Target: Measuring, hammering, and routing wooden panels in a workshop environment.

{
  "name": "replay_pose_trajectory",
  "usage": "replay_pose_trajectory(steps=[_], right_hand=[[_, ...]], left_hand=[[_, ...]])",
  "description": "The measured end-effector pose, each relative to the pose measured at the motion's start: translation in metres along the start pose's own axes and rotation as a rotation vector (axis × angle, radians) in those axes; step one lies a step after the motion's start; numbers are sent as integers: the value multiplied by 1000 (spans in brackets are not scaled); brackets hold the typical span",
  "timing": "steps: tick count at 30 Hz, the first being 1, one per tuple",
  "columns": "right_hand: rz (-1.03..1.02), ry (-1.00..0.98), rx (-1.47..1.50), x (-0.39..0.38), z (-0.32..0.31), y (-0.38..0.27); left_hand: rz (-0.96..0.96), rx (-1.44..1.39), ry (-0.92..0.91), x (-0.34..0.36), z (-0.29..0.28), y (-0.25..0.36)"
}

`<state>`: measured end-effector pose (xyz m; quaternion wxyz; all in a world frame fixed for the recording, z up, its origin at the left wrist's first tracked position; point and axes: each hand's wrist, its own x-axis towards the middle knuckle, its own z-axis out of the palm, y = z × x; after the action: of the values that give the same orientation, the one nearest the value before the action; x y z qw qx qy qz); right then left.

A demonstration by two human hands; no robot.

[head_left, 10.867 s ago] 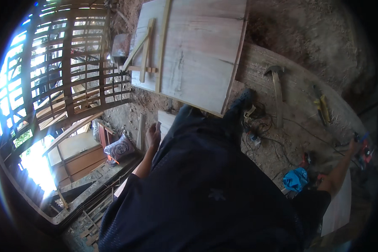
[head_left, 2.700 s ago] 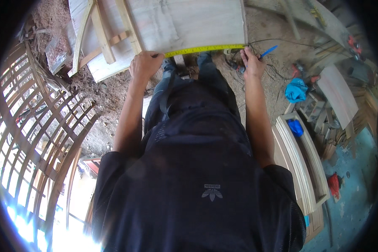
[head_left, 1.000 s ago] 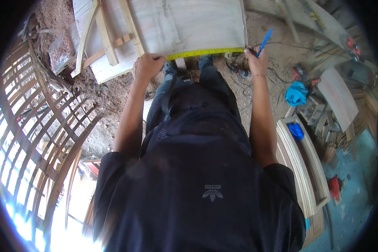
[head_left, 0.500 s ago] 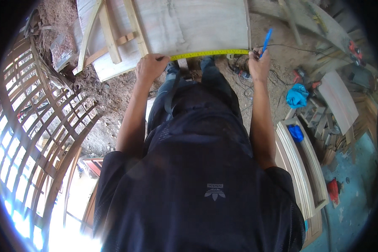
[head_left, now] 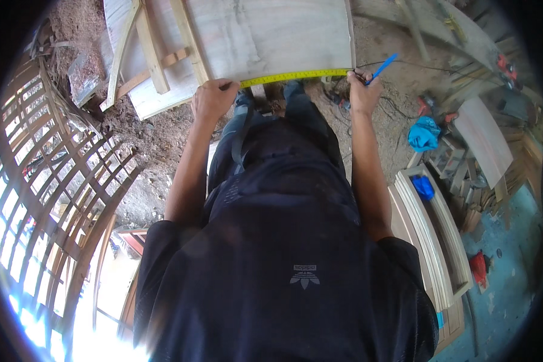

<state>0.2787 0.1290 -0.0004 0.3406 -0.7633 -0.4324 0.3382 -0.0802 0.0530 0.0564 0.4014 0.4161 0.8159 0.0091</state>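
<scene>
A yellow tape measure (head_left: 295, 76) stretches between my hands along the near edge of a large pale wooden board (head_left: 277, 39). My left hand (head_left: 212, 99) is closed on the tape's left end, beside a wooden strip that lies on the board. Whether the tape's case is inside that hand is hidden. At the board's near right corner, my right hand (head_left: 365, 95) pinches the other end of the tape. It also holds a blue pen (head_left: 382, 68), which slants up to the right from the fingers.
Wooden strips (head_left: 152, 51) lie on the board's left part. A slatted wooden frame (head_left: 48, 163) stands at left. To the right are a turquoise bag (head_left: 424, 134), a curved wooden frame (head_left: 431, 235), offcuts (head_left: 461, 172) and red-and-black tools (head_left: 425, 106). A dark cable (head_left: 422, 66) crosses the ground.
The pen has tipped from nearly upright to a rightward slant as my right hand turned. The tape stays stretched along the board's edge, and the whole view has shifted slightly.
</scene>
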Motion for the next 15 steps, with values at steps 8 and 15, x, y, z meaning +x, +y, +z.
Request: replay_pose_trajectory(steps=[8,15], right_hand=[[105,72,270,-3,4,-8],[67,26,194,1,5,4]], left_hand=[[-7,-6,-1,-3,1,4],[-39,6,6,-4,-1,4]])
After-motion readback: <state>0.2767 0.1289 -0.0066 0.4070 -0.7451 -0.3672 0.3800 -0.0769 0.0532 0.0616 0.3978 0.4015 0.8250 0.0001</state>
